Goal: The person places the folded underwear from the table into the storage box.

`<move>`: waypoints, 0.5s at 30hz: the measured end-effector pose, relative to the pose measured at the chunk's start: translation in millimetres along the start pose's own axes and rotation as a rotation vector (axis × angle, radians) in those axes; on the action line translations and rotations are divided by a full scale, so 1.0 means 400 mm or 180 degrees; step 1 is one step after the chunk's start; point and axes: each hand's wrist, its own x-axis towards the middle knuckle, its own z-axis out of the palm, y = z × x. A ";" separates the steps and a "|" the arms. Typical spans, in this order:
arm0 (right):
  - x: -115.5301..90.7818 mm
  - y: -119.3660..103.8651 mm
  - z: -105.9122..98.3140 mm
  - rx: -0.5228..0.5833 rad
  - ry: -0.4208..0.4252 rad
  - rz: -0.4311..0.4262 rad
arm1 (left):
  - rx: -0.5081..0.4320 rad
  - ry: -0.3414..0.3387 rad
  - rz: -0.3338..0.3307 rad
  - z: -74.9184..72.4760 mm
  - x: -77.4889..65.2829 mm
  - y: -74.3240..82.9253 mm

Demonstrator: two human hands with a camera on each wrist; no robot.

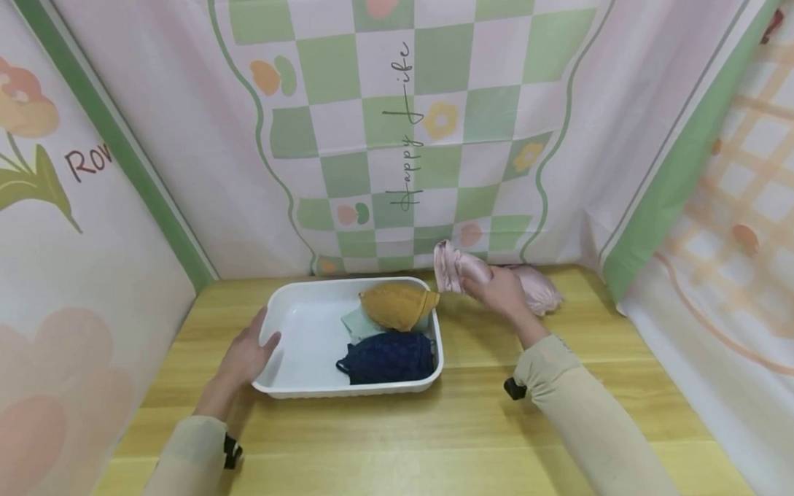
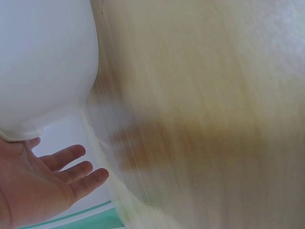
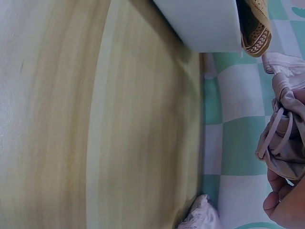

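In the head view a white plastic tray (image 1: 302,339) lies on the table, with my left hand (image 1: 246,355) at its left rim. The thumb reaches over the rim, while the other fingers spread along the outer wall, as the left wrist view shows. My right hand (image 1: 504,294) holds a folded pale pink satin bra (image 1: 460,266) up beyond the tray's right end; its thin straps (image 3: 281,133) hang in the right wrist view. Inside the tray's right half sit a mustard folded bra (image 1: 399,305), a navy folded bra (image 1: 390,358) and a mint-green cloth piece (image 1: 360,324).
Another pale pink satin piece (image 1: 538,288) lies at the back right of the wooden table (image 1: 378,446), partly behind my right hand. A checked green and white curtain (image 1: 394,168) hangs along the back edge. More printed curtains (image 1: 52,326) enclose both sides.
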 end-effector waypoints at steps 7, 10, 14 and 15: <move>-0.001 -0.015 -0.005 0.0082 -0.0058 -0.0028 | 0.0002 -0.0014 -0.0022 0.004 -0.001 -0.002; -0.001 -0.025 -0.006 0.0112 -0.0080 -0.0049 | 0.0019 -0.0009 -0.0012 0.004 -0.002 -0.002; 0.000 -0.043 -0.009 0.0100 -0.0091 -0.0086 | 0.0006 -0.0003 -0.0011 0.000 -0.005 -0.001; 0.001 -0.048 -0.009 0.0084 -0.0102 -0.0083 | -0.0001 -0.0002 -0.0010 -0.001 -0.005 0.000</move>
